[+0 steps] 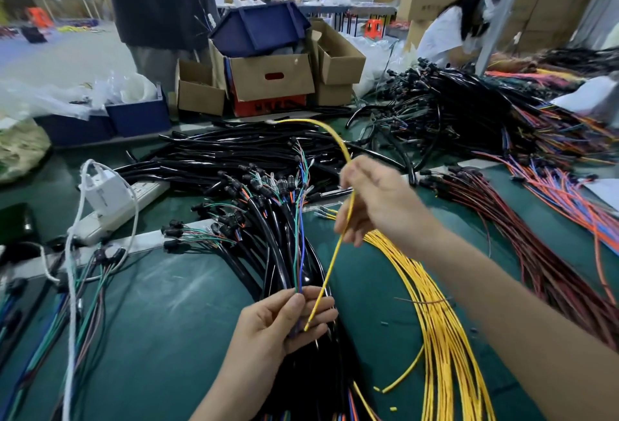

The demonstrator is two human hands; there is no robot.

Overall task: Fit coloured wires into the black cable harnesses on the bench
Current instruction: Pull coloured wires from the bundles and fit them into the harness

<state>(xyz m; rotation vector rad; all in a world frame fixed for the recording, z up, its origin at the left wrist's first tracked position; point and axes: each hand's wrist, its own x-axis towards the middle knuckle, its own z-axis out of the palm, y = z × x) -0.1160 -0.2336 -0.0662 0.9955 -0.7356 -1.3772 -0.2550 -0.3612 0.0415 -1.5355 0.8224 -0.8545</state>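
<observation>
Far left, I note a dark blue bin (137, 115) at the back edge of the green worktop (167, 320), with clear plastic bags (127, 85) heaped in and over it. In front lies a white power strip (134, 199) with a white charger (107, 191) plugged in.

The black cable harnesses (234, 159) fan across the middle, connectors and short coloured leads at their ends.

My left hand (284, 323) grips one harness bundle low in view; its fingers curl round the black sheath, and the thumb pinches thin green and blue leads (299, 253) rising from it.

Behind stands a cardboard box (271, 77) with a handle slot. A second blue bin (258, 28) is tipped on top of it, so the contents are hidden.

The single yellow wire (338, 246) runs from the left fingers up to my right hand (375, 202), whose fingers pinch it, and arcs beyond.

Right of that, a loose yellow wire bundle (435, 303) lies on the worktop, then dark red wires (536, 253).
</observation>
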